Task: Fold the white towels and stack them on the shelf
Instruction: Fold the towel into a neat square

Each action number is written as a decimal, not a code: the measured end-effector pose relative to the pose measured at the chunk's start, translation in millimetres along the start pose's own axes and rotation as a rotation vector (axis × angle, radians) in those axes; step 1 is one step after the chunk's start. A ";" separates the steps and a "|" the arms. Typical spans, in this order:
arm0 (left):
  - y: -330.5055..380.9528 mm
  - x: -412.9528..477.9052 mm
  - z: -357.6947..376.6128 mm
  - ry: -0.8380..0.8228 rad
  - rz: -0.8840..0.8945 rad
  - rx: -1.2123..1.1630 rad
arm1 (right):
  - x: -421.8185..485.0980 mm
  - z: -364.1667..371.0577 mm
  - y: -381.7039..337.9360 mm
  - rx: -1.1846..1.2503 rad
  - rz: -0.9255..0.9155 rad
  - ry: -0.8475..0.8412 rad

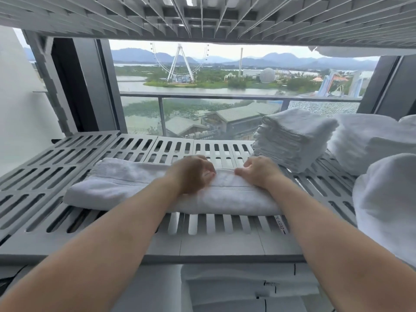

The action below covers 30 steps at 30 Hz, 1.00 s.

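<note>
A folded white towel (139, 188) lies lengthwise on the grey slatted shelf (67, 158), near its front edge. My left hand (191, 174) sits on the towel's top around its middle, fingers curled into the upper fold; the hand is blurred. My right hand (258, 171) rests on the towel's right part, fingers laid leftward on the cloth. Both forearms reach in from below. A neat stack of folded white towels (292, 140) stands on the shelf just behind and right of my right hand.
Bulkier white towels (364, 140) pile up at the shelf's right end, with another white bundle (387, 199) in front of them. A second slatted shelf (202, 16) hangs close overhead. More white linen (225, 280) lies on the level below. A window is behind the shelf.
</note>
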<state>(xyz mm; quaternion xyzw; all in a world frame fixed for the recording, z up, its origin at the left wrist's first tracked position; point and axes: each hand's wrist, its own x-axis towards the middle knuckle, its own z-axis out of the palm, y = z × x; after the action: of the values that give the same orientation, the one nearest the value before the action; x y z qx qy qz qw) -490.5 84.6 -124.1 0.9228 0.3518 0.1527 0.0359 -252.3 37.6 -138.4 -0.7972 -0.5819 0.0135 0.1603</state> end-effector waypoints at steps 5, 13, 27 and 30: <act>-1.0 10.1 16.1 -0.034 -0.114 0.071 | 7.2 -10.0 35.7 -0.019 0.021 -0.102; 7.1 16.7 27.1 0.236 -0.219 0.125 | 9.1 -5.3 45.9 0.399 -0.013 0.021; 19.8 18.8 36.9 0.295 -0.401 0.194 | -18.1 -5.0 42.5 0.906 0.274 -0.128; 24.9 16.3 33.8 0.284 -0.392 0.167 | -18.4 -4.9 34.2 0.692 0.216 -0.122</act>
<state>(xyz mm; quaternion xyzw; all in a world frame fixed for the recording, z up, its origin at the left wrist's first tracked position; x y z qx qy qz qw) -452.7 78.1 -147.8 0.8061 0.5369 0.2412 -0.0613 -225.6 10.0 -146.0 -0.7503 -0.4640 0.2739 0.3830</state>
